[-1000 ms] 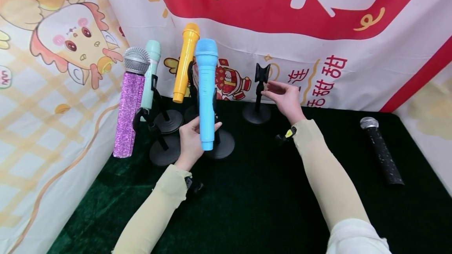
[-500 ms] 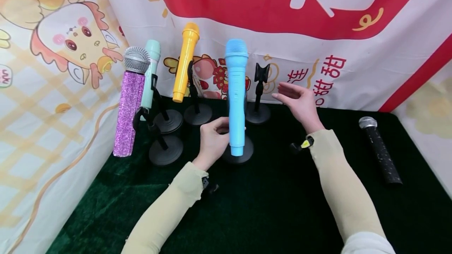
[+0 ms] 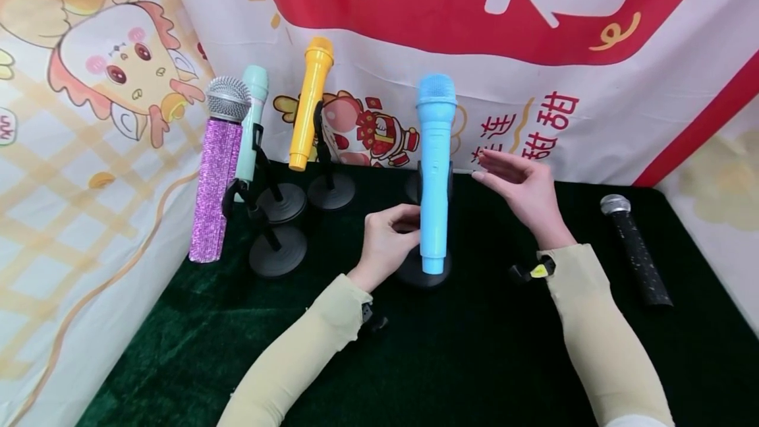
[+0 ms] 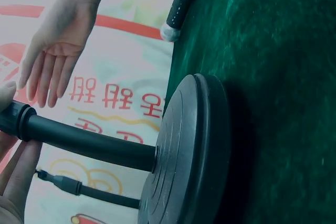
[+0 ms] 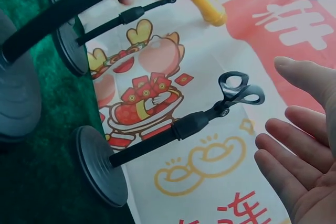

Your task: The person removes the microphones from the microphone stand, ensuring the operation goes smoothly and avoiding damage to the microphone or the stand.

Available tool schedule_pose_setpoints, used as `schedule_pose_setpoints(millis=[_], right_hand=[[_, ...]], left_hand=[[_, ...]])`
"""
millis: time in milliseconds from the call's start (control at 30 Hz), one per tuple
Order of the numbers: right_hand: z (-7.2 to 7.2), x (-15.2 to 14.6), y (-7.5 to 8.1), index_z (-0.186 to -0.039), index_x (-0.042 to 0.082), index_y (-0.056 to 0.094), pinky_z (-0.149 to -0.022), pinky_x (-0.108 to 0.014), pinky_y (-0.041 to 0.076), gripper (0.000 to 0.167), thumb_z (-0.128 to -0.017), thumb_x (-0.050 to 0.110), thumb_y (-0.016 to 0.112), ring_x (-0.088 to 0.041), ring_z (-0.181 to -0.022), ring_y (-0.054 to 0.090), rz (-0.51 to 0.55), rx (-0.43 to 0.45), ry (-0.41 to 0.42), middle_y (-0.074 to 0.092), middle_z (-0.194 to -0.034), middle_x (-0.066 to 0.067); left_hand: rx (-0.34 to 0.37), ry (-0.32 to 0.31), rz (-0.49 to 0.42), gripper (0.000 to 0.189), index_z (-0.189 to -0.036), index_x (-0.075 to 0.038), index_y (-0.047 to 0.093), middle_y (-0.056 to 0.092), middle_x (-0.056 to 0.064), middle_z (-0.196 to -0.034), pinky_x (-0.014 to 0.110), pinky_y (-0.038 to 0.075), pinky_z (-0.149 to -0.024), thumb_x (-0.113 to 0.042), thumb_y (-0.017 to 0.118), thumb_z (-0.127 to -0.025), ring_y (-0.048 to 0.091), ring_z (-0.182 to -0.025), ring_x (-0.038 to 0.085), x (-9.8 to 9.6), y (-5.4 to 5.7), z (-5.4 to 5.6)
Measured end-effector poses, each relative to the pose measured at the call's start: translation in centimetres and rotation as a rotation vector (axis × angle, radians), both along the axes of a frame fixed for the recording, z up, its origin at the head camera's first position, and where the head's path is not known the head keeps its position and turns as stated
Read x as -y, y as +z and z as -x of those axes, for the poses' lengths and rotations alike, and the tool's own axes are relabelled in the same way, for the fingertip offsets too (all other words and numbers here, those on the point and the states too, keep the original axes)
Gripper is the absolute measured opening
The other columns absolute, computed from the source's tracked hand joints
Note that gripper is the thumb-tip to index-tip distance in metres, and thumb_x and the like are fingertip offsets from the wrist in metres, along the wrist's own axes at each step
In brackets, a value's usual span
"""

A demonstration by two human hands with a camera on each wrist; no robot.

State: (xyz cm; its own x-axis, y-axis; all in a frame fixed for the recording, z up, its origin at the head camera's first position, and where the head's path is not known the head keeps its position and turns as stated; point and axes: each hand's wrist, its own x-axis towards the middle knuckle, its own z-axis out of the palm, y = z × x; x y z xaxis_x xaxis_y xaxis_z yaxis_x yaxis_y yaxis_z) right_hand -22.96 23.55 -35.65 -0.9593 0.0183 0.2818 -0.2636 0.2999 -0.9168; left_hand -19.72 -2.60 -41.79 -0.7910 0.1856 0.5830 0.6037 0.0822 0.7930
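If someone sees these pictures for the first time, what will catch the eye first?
Probably the blue microphone, upright on its stand in the middle of the green cloth, with the left hand gripping the stand and the right hand open beside it. At left stands a glittering purple microphone.

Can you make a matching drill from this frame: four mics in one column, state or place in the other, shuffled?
Mics:
1. blue mic
2. black mic
3. purple mic
4. yellow mic

States:
A. lying flat on the green cloth, far right
B. clipped in a stand at the back
C. on the stand that the left hand grips
D. leftmost, silver mesh head

Pairs: 1-C, 2-A, 3-D, 4-B
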Motion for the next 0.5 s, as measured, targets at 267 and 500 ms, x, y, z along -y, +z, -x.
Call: schedule_pose_setpoints(millis=[267,500], right_hand=[[-2.2,-0.6,-0.2,-0.132,0.013,0.069,-0.091,-0.021,0.054,0.048,-0.089,0.030,0.082,-0.027,-0.117,0.065,-0.015,-0.018,-0.011,0.070,-0.126,-0.005],[-3.2,-0.4,0.1,-0.130,0.012,0.070,-0.090,-0.022,0.054,0.043,-0.090,0.024,0.081,-0.016,-0.111,0.068,0.000,-0.058,0.011,0.071,-0.125,-0.008]], left_hand=[[0.001,-0.018,-0.005,0.022,-0.105,-0.003,0.077,0.076,0.005,-0.098,0.030,0.061,-0.075,0.001,0.083,-0.084,0.073,-0.084,0.013,-1.4,-0.6,0.1],[0.014,-0.012,0.004,0.022,-0.103,-0.002,0.077,0.076,0.005,-0.098,0.030,0.061,-0.075,0.003,0.083,-0.083,0.072,-0.083,0.010,-1.9,-1.0,0.6]])
